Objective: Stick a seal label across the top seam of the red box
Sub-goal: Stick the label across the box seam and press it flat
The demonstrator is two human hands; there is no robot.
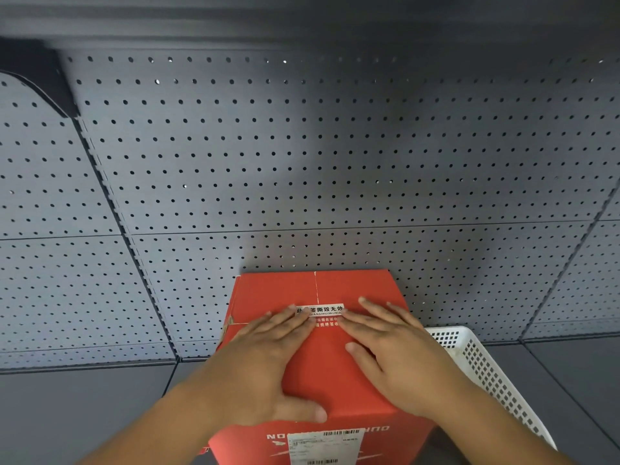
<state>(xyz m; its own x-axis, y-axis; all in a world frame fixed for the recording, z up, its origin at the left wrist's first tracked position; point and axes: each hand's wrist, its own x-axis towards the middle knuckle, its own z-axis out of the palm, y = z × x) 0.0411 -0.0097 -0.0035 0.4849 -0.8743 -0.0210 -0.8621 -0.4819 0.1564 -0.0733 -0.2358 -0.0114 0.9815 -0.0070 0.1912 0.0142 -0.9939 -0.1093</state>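
Observation:
The red box (335, 290) stands on a grey shelf against a pegboard, its top facing me. A thin seam runs down the middle of the top. A white seal label (323, 310) with black print lies flat across that seam. My left hand (265, 360) rests palm down on the left half of the top, its fingertips covering the label's left end. My right hand (399, 350) lies flat on the right half, fingertips at the label's right end. Both hands are spread and hold nothing.
A white perforated plastic basket (486, 370) stands right beside the box on the right. A grey pegboard wall (302, 162) rises directly behind it. A white shipping label (325, 446) is stuck on the box's front face. Grey shelf surface (84, 407) extends to the left.

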